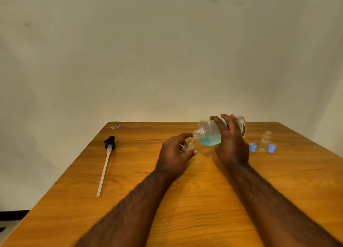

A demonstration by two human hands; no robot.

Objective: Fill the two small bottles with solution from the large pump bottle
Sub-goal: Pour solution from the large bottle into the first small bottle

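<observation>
Right hand (231,141) grips a clear plastic large bottle (211,133) tipped sideways, its threaded neck meeting a small clear bottle (188,146) gripped in the left hand (174,154).

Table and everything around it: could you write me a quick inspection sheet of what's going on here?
Surface: wooden table, bare grain, no spills seen.
Job's things: large bottle tipped on its side, blue solution inside, neck against the mouth of a small bottle; second small bottle upright and open, looks empty; two blue caps beside it; pump head with tube lying flat at left.
Clutter: small scrap near the far edge.
Hands: left hand holds the small bottle tilted; right hand holds the large bottle.
Cables: nothing seen.
Surroundings: plain pale wall, paper taped at top.
</observation>
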